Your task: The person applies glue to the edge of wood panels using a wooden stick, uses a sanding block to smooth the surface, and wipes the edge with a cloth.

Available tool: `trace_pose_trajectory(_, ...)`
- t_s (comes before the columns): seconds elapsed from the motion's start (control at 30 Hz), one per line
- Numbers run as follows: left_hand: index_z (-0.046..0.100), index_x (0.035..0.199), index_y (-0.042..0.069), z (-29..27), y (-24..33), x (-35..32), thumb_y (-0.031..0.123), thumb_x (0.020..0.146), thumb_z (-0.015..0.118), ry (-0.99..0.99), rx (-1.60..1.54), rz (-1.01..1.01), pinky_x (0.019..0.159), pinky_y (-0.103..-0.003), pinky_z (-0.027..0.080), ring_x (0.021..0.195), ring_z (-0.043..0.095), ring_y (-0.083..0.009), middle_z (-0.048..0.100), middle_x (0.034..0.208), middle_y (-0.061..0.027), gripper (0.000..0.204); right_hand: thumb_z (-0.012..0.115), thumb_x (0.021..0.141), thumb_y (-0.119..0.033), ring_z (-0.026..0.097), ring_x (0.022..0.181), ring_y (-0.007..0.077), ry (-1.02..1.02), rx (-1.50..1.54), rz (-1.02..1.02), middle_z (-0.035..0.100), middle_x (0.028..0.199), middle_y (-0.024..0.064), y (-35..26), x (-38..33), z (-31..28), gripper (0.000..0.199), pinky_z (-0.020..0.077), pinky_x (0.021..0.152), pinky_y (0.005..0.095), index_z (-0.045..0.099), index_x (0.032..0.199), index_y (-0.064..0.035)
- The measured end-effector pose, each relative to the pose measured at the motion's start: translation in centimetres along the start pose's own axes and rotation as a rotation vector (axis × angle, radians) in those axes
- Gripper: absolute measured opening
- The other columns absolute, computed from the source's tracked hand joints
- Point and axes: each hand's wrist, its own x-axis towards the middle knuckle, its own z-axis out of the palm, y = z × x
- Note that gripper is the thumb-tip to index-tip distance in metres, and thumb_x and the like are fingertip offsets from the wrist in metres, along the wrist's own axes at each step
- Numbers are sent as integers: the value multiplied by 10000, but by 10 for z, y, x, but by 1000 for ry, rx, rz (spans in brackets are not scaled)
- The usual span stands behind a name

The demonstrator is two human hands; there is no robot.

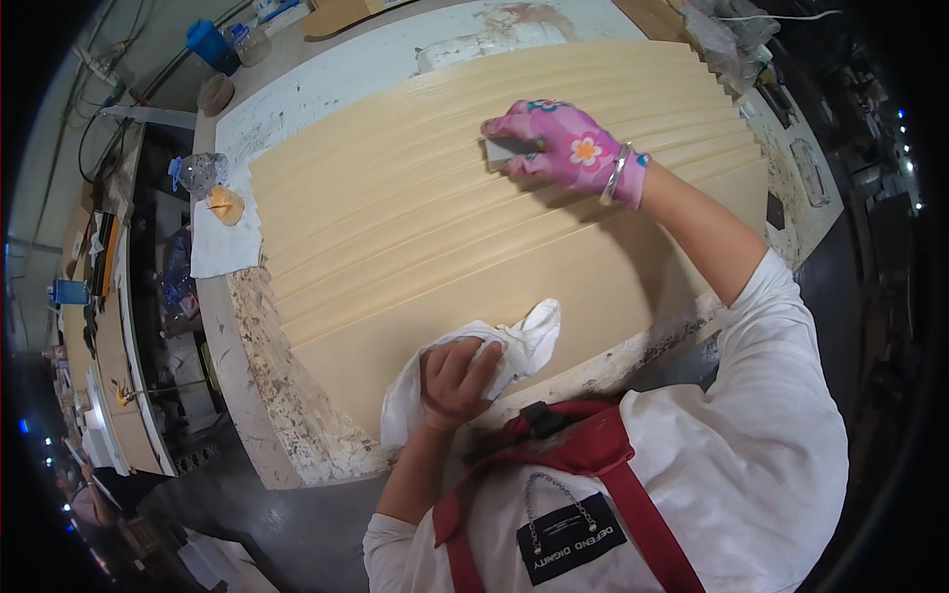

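Note:
Pale yellow flat panels (474, 227) lie fanned over one another on the worktable, with stepped edges showing at left and right. My right hand (573, 148), in a pink flowered glove with a bracelet at the wrist, reaches over the far part of the panels. Between its thumb and fingers it grips a small grey-white flat piece (502, 151), whose exact kind I cannot make out. Bare and curled, my left hand (457, 381) holds a bunched white cloth (529, 341) against the nearest panel, close to the table's front edge.
The worktable's rim (297, 425) is spotted with dried paint. At the left stand a clear bottle (203, 173) and an orange-tan lump (225, 206) on a white sheet. A blue cup (211, 44) is at the far left, crumpled clear plastic (732, 40) at the far right.

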Motion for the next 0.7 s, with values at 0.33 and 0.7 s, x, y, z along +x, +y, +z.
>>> trace_pose_trajectory(0.33,639,933,88,-1,-4,-2,166,705,686,-19,-87,7,615,-337,432,685,551,-236,598,838,-61,246,636,762,-224,593,897,324,-37,-213,83,597,958,120,-7,-2,-7,375,478,772,404,576,1113,-106)
trace_pose_trajectory(0.7,667,902,73,-5,-4,4,162,650,690,-20,-146,-10,618,-345,444,688,559,-248,610,848,-83,268,609,787,-263,580,905,323,128,-234,157,588,987,132,-20,-2,15,411,460,793,410,547,1134,-52)
